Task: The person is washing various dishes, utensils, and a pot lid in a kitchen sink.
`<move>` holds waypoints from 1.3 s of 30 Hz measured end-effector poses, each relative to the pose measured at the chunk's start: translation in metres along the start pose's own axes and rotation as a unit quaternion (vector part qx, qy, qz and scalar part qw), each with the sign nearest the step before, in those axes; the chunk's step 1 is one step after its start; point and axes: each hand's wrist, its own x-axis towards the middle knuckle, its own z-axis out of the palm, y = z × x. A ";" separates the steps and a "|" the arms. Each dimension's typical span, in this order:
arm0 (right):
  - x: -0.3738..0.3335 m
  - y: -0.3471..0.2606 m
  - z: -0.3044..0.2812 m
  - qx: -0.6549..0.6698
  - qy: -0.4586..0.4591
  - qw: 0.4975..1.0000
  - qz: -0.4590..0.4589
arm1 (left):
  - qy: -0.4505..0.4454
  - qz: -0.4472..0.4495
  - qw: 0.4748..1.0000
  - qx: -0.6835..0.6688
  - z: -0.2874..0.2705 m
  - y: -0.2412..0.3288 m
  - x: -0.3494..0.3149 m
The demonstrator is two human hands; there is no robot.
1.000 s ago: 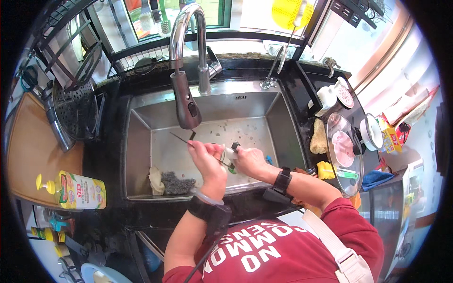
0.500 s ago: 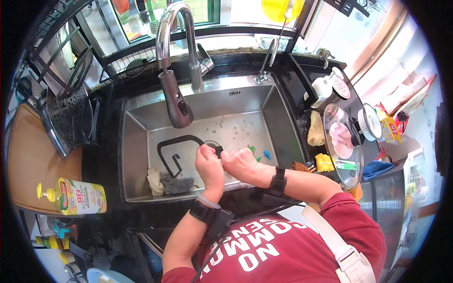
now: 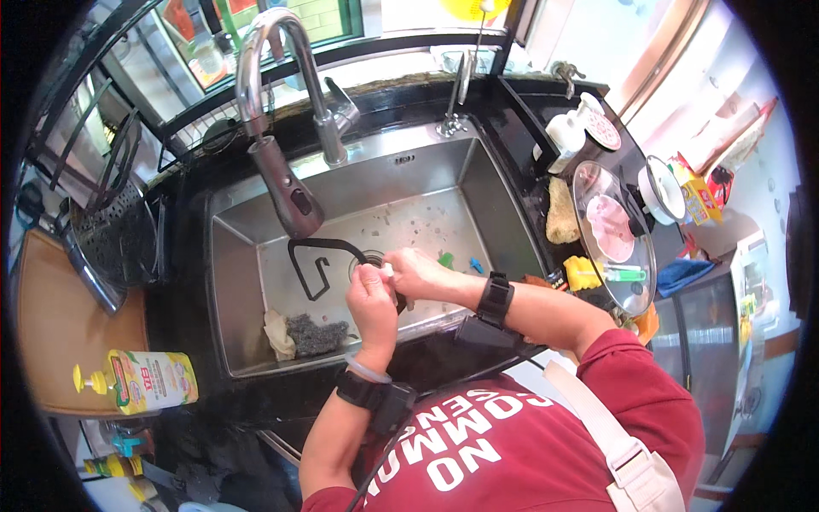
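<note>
Over the stainless steel sink [image 3: 426,181], my left hand [image 3: 373,300] is closed round a black bent bar [image 3: 328,242]. The bar's hooked, angular end sticks out to the left above the sink floor. My right hand [image 3: 420,276] meets the left one, its fingers closed at the bar. A small white piece [image 3: 388,270] shows between the fingertips; its kind is too small to tell. Part of the bar is hidden by my hands. Below and left lie a grey scouring pad [image 3: 316,336] and a whitish cloth [image 3: 279,334] in the sink.
A faucet [image 3: 286,192] hangs over the sink's left side. Green [image 3: 445,259] and blue scraps [image 3: 476,265] lie on its floor. At left stand a soap bottle [image 3: 152,381] and a brown board [image 3: 77,316]. A glass lid [image 3: 616,235] and loofah [image 3: 561,211] sit at right.
The view has shifted and tilted slightly. My right hand has moved up against the left one's fingertips, and more of the bar's near end shows below it. Both hands stay closed.
</note>
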 end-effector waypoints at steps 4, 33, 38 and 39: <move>0.002 -0.001 -0.016 0.050 -0.067 0.996 0.014 | -0.036 -0.054 0.998 -0.028 -0.011 0.003 -0.008; -0.071 -0.115 -0.100 -0.574 0.030 0.720 -0.389 | 0.026 -0.151 0.976 -0.154 -0.041 0.016 -0.005; -0.077 -0.120 -0.095 -0.552 -0.003 0.693 -0.464 | 0.068 -0.164 0.972 -0.153 -0.038 0.013 -0.009; -0.077 -0.120 -0.095 -0.545 -0.007 0.694 -0.470 | 0.074 -0.166 0.972 -0.151 -0.038 0.012 -0.010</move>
